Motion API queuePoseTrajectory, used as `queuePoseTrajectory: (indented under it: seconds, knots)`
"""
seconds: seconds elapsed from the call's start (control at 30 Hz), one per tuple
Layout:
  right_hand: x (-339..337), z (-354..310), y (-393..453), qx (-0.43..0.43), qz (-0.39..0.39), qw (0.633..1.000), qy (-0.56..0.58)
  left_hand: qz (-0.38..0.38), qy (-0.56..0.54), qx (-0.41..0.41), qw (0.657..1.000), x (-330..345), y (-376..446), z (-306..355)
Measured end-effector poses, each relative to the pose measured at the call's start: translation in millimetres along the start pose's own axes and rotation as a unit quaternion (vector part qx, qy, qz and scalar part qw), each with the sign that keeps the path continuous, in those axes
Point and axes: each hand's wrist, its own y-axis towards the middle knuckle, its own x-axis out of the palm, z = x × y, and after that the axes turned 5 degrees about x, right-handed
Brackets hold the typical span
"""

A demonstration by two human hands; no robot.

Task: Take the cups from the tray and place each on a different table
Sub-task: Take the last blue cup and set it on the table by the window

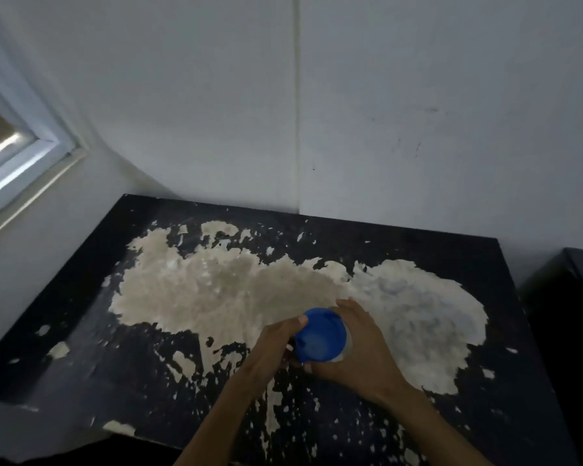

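Observation:
A blue cup point(320, 335) is seen from above over the near middle of a black table point(401, 237) whose top has peeled to a large pale patch. My left hand point(271, 348) wraps the cup's left side, thumb on the rim. On the cup's right side, my right hand point(360, 348) grips it with fingers curled around the far edge. Whether the cup's base touches the table is hidden. No tray is in view.
The table stands in a corner against grey walls. A window frame point(24, 153) is on the left wall. A second black table or cabinet point(572, 297) stands close on the right, with a narrow gap between.

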Motion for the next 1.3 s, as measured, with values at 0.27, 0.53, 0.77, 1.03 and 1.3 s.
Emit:
queuePoseTrajectory:
  seconds: [0.27, 0.53, 0.77, 1.03, 1.3]
  knots:
    - [22.9, 28.1, 12.2, 0.066, 0.012, 0.998, -0.003, -0.034, 0.031, -0.061, 0.997, -8.6, 46.6, -34.5]
    - [44.2, 50.0, 17.0, 0.098, 0.031, 0.995, 0.013, -0.038, 0.038, -0.076, 0.996, -14.1, 69.7, -50.4]
    - [58.8, 69.5, 24.9, 0.097, 0.030, 0.995, 0.004, -0.066, 0.007, -0.083, 0.994, -17.4, 77.5, -52.2]
    - [67.2, 72.8, 34.8, 0.079, 0.055, 0.995, 0.021, -0.091, 0.007, -0.058, 0.994, -19.7, 82.6, -52.4]
    - [73.9, 77.0, 32.8, 0.101, 0.049, 0.993, 0.028, -0.089, 0.001, -0.061, 0.994, -22.0, 81.6, -53.3]
